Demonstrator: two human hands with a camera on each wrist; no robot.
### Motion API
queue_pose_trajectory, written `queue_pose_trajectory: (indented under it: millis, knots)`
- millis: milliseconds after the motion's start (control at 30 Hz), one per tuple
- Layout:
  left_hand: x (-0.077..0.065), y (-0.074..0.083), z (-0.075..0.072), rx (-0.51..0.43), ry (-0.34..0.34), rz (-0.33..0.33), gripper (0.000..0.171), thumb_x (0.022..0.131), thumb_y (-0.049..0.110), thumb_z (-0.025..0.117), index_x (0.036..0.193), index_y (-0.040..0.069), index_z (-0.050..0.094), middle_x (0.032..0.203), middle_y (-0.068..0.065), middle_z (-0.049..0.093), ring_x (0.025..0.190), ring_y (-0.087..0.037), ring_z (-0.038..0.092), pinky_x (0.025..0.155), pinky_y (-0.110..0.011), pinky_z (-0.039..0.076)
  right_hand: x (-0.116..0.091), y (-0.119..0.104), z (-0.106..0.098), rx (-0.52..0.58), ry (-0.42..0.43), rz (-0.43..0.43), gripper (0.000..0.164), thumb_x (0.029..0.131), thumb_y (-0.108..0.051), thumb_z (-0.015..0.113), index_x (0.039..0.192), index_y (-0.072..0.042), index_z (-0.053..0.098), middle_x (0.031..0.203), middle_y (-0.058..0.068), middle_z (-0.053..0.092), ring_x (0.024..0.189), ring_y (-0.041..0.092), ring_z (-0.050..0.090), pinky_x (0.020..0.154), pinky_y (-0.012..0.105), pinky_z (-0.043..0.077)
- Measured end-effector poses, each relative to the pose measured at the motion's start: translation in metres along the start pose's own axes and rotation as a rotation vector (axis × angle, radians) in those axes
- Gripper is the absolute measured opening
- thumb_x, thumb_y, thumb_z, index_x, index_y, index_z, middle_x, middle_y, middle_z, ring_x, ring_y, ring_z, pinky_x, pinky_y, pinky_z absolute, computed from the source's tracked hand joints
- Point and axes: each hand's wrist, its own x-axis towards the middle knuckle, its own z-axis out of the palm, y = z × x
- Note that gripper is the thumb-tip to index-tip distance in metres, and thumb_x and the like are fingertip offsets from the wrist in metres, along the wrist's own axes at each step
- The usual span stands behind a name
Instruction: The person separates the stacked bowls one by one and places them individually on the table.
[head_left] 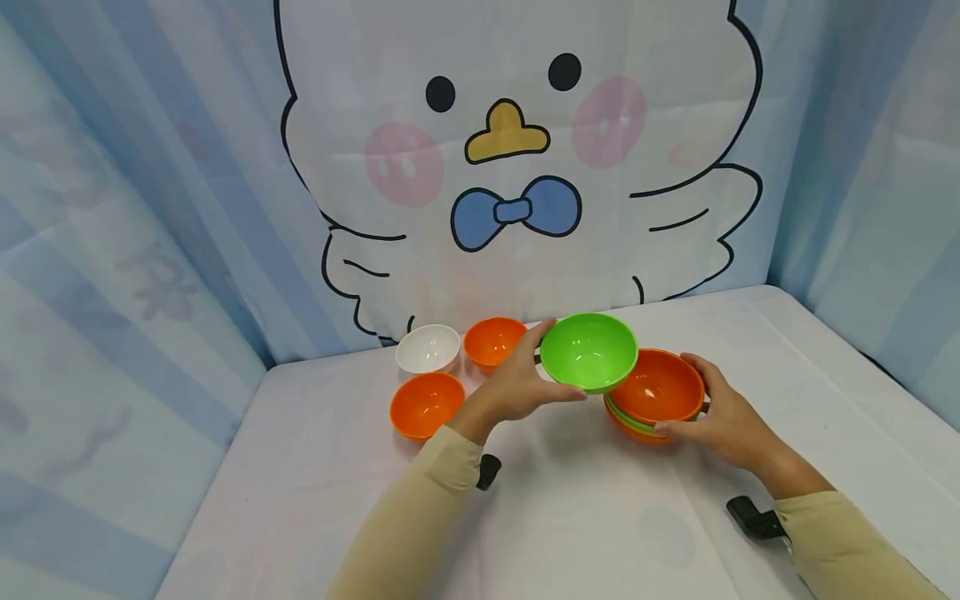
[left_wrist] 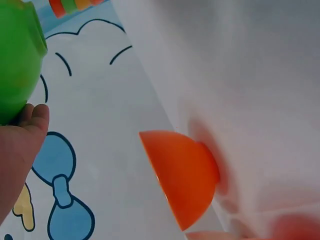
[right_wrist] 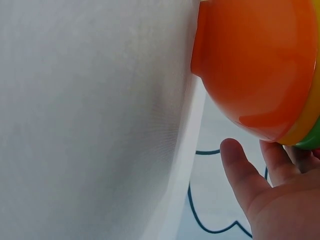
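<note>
My left hand (head_left: 517,385) holds a green bowl (head_left: 588,354) by its side, thumb toward the near rim and fingers around the far left. The bowl is raised, its open side facing up and toward the head camera. To its right, my right hand (head_left: 723,421) grips a stack of bowls at its right side. An orange bowl (head_left: 660,387) sits on top of the stack, with green and orange rims showing below. In the right wrist view, the lowest orange bowl (right_wrist: 260,65) has its foot close to the tablecloth. The green bowl overlaps the stack's left rim in the head view.
Left of the hands stand a white bowl (head_left: 428,350), an orange bowl (head_left: 493,342) at the back and another orange bowl (head_left: 426,406) nearer. A white cloth (head_left: 570,525) covers the table. Behind hangs a curtain (head_left: 510,275) with a cartoon bird.
</note>
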Motion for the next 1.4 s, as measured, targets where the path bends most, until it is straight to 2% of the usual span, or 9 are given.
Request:
queue_pose_trajectory:
  millis: [167,467,633,900,1100,1300,1400]
  knots:
    - [-0.008,-0.006,-0.015,0.019,0.053,-0.007,0.108,0.075,0.022,0.090,0.159,0.013,0.023,0.153,-0.004,0.038,0.130,-0.027,0.046,0.098,-0.040,0.050,0.000,0.000,0.000,-0.001,0.000,0.002,0.110,0.082,-0.031,0.083,0.156,0.005,0.010,0.149,0.031,0.031,0.128,0.048,0.038,0.100,0.067,0.039]
    - [-0.021,-0.024,-0.040,0.068,0.122,-0.096,0.107,0.073,0.023,0.092,0.158,0.016,0.027,0.149,-0.003,0.042,0.129,-0.026,0.045,0.096,-0.042,0.051,0.001,0.004,0.001,0.005,0.000,-0.006,0.110,0.082,-0.029,0.084,0.156,0.005,0.009,0.150,0.031,0.030,0.128,0.048,0.037,0.100,0.067,0.039]
    - [-0.026,-0.033,-0.046,0.028,0.131,-0.061,0.101,0.073,0.020,0.091,0.155,0.015,0.033,0.144,-0.003,0.045,0.125,-0.027,0.048,0.098,-0.042,0.049,0.001,0.004,0.002,0.001,-0.002,0.004,0.110,0.082,-0.030,0.083,0.156,0.004,0.009,0.150,0.031,0.030,0.128,0.048,0.038,0.099,0.067,0.040]
    - [-0.036,-0.046,-0.053,0.097,0.159,-0.096,0.107,0.074,0.022,0.090,0.157,0.007,0.026,0.152,-0.009,0.040,0.132,-0.030,0.045,0.105,-0.048,0.044,0.001,0.002,0.003,0.005,-0.004,0.013,0.110,0.083,-0.029,0.083,0.156,0.004,0.008,0.151,0.031,0.029,0.128,0.049,0.037,0.099,0.067,0.041]
    - [-0.038,-0.055,-0.053,0.142,0.160,-0.136,0.106,0.074,0.026,0.090,0.157,0.007,0.027,0.150,-0.010,0.043,0.133,-0.030,0.043,0.106,-0.050,0.042,0.001,0.003,0.004,0.008,-0.007,0.014,0.109,0.083,-0.029,0.082,0.156,0.004,0.009,0.151,0.031,0.029,0.128,0.048,0.037,0.099,0.067,0.041]
    - [-0.037,-0.062,-0.051,0.201,0.166,-0.114,0.105,0.073,0.027,0.091,0.155,0.002,0.030,0.149,-0.012,0.044,0.133,-0.033,0.042,0.110,-0.052,0.037,0.001,0.002,0.002,0.005,0.000,0.001,0.108,0.083,-0.028,0.083,0.156,0.004,0.009,0.150,0.031,0.030,0.128,0.048,0.037,0.098,0.067,0.041]
    - [-0.038,-0.063,-0.050,0.253,0.169,-0.113,0.105,0.072,0.028,0.091,0.154,0.001,0.031,0.149,-0.013,0.043,0.134,-0.036,0.039,0.114,-0.055,0.027,0.001,0.002,0.002,0.005,-0.001,0.001,0.109,0.083,-0.028,0.083,0.156,0.004,0.009,0.150,0.031,0.029,0.128,0.048,0.037,0.098,0.067,0.041]
